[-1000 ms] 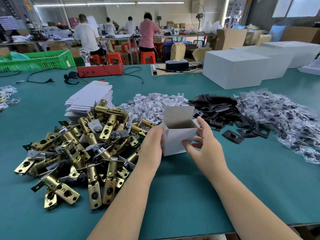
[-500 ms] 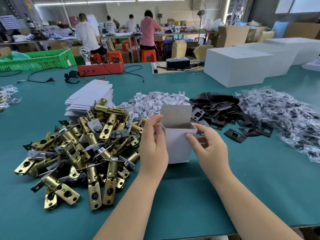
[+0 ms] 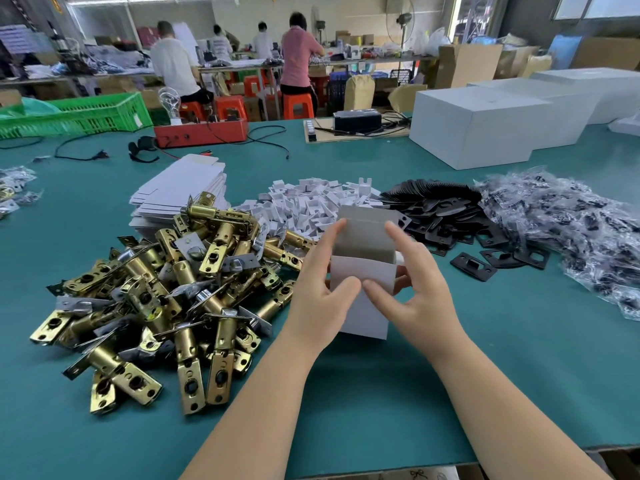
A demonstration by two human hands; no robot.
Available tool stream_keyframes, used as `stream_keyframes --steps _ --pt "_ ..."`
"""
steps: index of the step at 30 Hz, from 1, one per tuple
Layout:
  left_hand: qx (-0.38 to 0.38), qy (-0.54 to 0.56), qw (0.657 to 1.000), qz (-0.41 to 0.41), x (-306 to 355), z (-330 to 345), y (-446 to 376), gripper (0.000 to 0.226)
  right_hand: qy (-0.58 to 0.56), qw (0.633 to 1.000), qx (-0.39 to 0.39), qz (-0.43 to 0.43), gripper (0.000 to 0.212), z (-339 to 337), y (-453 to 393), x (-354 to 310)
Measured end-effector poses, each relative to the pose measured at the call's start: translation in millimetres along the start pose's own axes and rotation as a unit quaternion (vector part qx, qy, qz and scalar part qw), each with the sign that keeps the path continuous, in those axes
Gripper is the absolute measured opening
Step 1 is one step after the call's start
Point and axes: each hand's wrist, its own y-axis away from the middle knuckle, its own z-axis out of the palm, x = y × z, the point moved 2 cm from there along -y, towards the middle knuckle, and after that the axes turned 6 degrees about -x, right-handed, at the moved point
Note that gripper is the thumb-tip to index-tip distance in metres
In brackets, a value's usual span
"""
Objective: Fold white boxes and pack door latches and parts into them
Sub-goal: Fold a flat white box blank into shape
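Observation:
A small white box (image 3: 363, 317) stands upright on the green table (image 3: 450, 393), its top flap raised. My left hand (image 3: 323, 292) grips its left side, thumb on the front face. My right hand (image 3: 412, 289) grips its right side, thumb meeting the left thumb on the front, forefinger up near the flap. A heap of brass door latches (image 3: 166, 289) lies left of the box. Flat white box blanks (image 3: 183, 188) are stacked behind the latches. Behind the box lie small white card inserts (image 3: 311, 202), black strike plates (image 3: 446, 216) and clear bags of black parts (image 3: 571, 230).
Large white cartons (image 3: 485, 126) stand at the far right. A red device (image 3: 201, 133) with cables, a green crate (image 3: 86, 112) and a black unit (image 3: 356, 119) line the far edge. People work at benches behind. The table's near edge runs below my forearms.
Both hands have closed in on the box and my thumbs now meet on its front face. The box stands squarer and nearer to me.

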Motion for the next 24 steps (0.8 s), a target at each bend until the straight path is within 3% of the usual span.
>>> stream_keyframes --steps 4,10,16,24 --pt "-0.002 0.005 1.0 -0.006 -1.1 -2.8 -1.1 0.066 -0.082 0.993 -0.038 0.078 0.076 -4.6 -2.2 5.8" --pt "0.005 0.018 1.0 -0.007 -3.3 -3.1 -0.8 0.064 -0.057 0.996 -0.017 0.064 0.094 -3.1 0.2 1.5" --pt "0.015 0.013 1.0 -0.01 -6.0 -5.3 -0.6 0.054 -0.051 0.994 -0.005 0.097 0.072 0.4 0.7 6.3" --pt "-0.024 -0.012 1.0 -0.009 -4.1 -1.6 -1.1 0.06 -0.083 0.989 0.006 0.12 0.044 -6.5 -4.8 8.4"
